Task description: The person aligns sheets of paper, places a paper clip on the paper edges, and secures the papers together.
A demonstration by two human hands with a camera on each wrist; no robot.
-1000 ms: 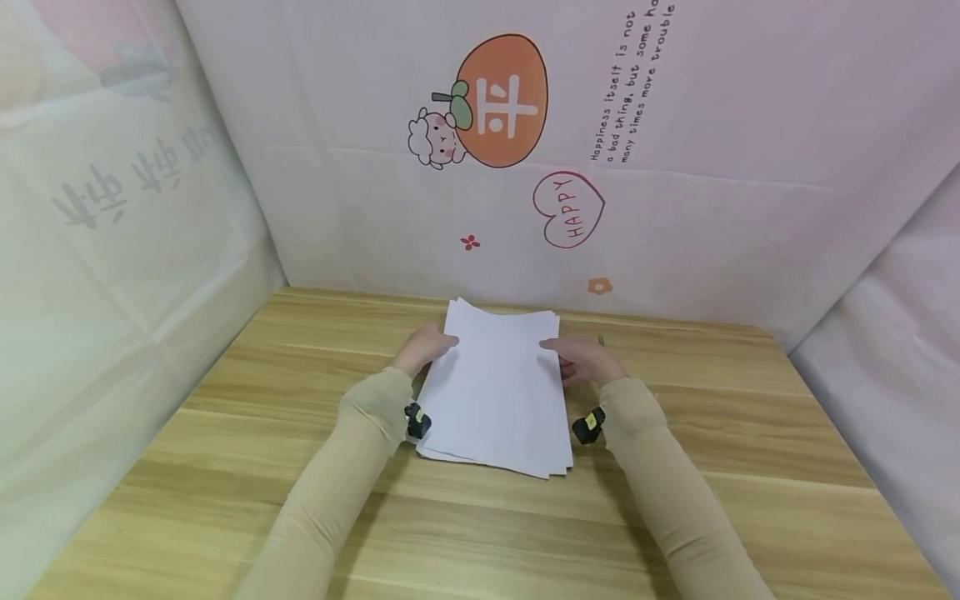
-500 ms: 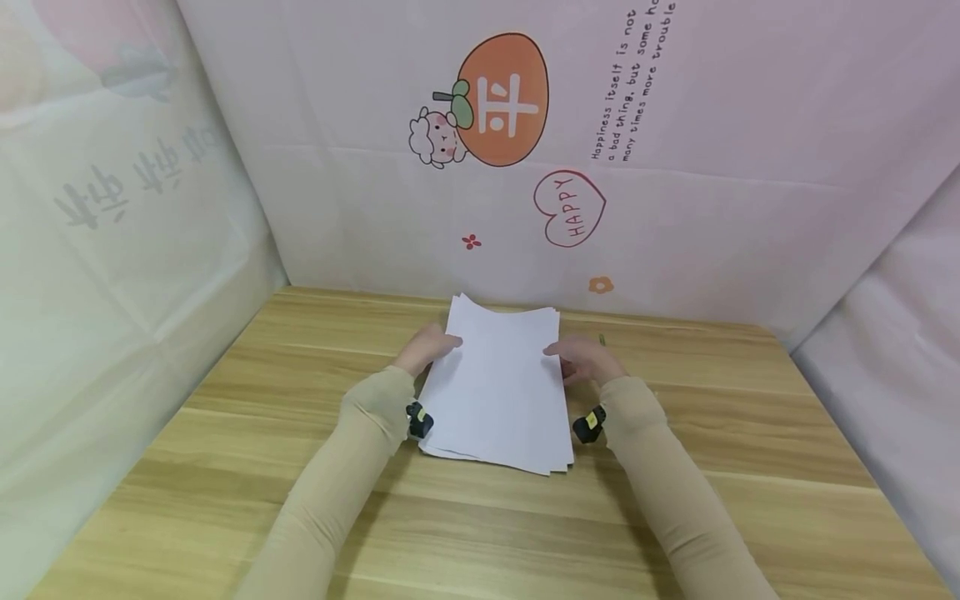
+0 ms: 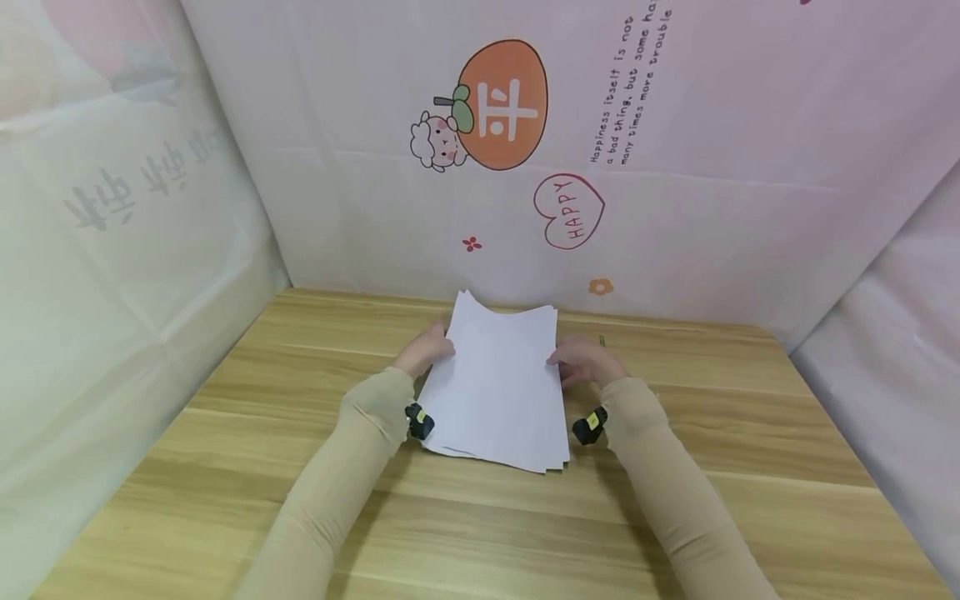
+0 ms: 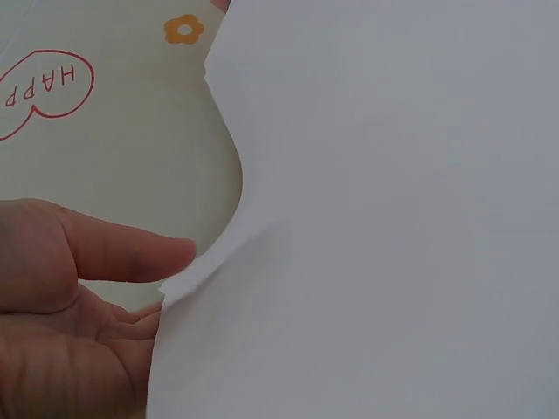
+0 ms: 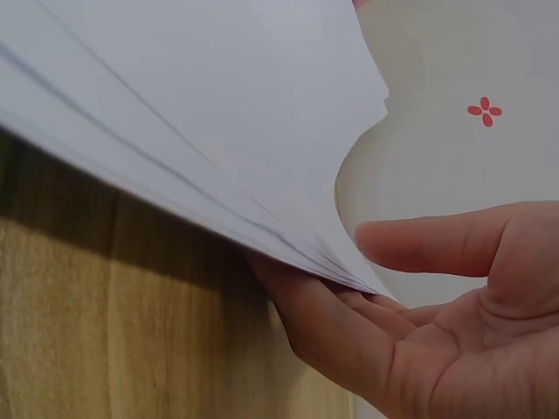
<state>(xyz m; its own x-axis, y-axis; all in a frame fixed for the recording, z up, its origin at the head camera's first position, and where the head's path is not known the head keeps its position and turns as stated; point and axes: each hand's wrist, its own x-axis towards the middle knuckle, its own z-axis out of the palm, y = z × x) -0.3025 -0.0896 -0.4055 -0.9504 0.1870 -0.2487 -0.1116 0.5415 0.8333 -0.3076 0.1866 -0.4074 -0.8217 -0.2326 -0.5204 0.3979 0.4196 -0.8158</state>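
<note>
A wood-grain surface (image 3: 225,467) met a pale cloth wall (image 3: 360,217), printed with an orange fruit (image 3: 528,129) and red heart (image 3: 568,211), a white paper stack (image 3: 495,392) was near the wall's foot, left hand (image 3: 424,350) and right hand (image 3: 591,362) gripped its opposite edges.

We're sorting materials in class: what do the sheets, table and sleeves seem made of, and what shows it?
Sheets: likely paper, white and matt; thin edges and a curved end suggest it.
Table: wood or wood-look laminate, smooth with a slight sheen; streaky grain suggests it, but which is unclear.
Sleeves: probably fabric, beige and dull; soft creases suggest it, fibre unclear.
</note>
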